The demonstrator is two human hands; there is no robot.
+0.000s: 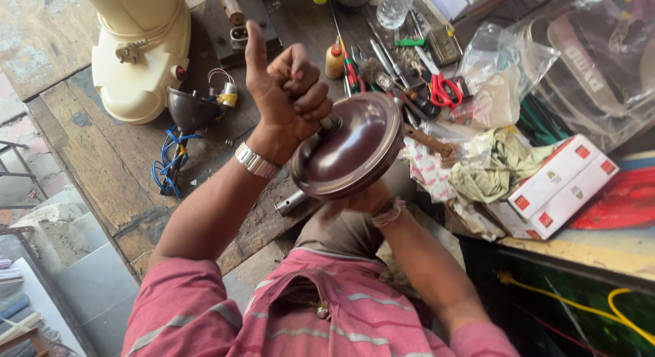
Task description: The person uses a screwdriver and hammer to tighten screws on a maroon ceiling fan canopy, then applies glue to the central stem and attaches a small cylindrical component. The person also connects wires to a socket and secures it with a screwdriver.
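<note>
Head view shows two hands and one round brown metal cover (351, 152). One left hand (290, 91) is clenched around a thin tool shaft above the cover, thumb up. One right hand (372, 201) grips the cover from below, mostly hidden. One pair of red scissors (443, 89) lies on the wooden surface (95, 159).

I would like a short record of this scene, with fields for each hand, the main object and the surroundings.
left hand: closed around a tool handle, thumb raised, metal watch on wrist
right hand: mostly hidden under the domed cover, supporting it
main object: brown domed cover, shiny, with a metal shaft below
surface: wooden workbench
nearby: cream appliance body, red scissors, white boxes
</note>
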